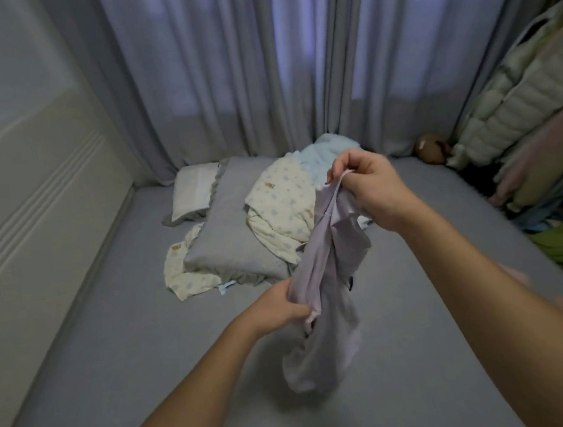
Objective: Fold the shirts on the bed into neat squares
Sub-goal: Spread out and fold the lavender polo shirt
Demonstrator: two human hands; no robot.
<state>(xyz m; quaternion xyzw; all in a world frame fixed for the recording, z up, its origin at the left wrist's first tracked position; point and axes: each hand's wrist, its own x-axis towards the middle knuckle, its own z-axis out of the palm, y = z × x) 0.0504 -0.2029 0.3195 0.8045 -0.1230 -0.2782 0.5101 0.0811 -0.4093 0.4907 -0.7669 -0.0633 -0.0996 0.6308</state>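
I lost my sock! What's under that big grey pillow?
A cream printed cloth pokes out from under the grey pillow at its left and near edges, with a small pale blue scrap. Anything further beneath is covered by the pillow.

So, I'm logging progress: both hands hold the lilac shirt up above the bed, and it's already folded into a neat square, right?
Not folded. The head view shows the lilac shirt hanging crumpled between the left hand and right hand, above the bed.
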